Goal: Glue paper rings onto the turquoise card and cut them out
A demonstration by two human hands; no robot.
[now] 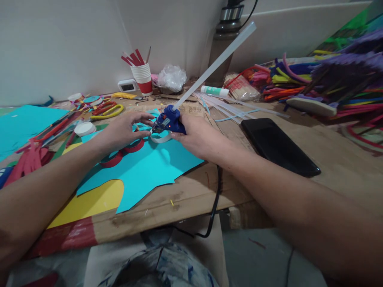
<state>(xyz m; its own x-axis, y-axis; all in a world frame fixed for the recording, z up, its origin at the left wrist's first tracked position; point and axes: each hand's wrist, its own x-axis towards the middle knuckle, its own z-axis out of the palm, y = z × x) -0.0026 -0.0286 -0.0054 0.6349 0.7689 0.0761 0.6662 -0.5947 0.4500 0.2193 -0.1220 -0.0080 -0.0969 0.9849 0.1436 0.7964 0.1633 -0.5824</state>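
My right hand (196,133) is wrapped round a blue glue gun (169,120), its small red light lit. A long clear glue stick (217,63) juts up from its back. The nozzle points down and left, close to my left fingertips. My left hand (128,127) curves its thumb and fingers about the near side of a white paper ring (161,139); the exact contact is partly hidden. Beside it, red paper rings (112,160) stand in a row on a cut turquoise sheet (149,171), below my left wrist. Under that lies a yellow sheet (92,201).
A black phone (279,145) lies right of my forearm. Behind are loose glue sticks (226,105), a glue tube (214,91) and paper cups (143,77). Scissors (107,111) lie left. Colourful pipe cleaners (287,79) crowd the right. A black cable (217,199) hangs over the table edge.
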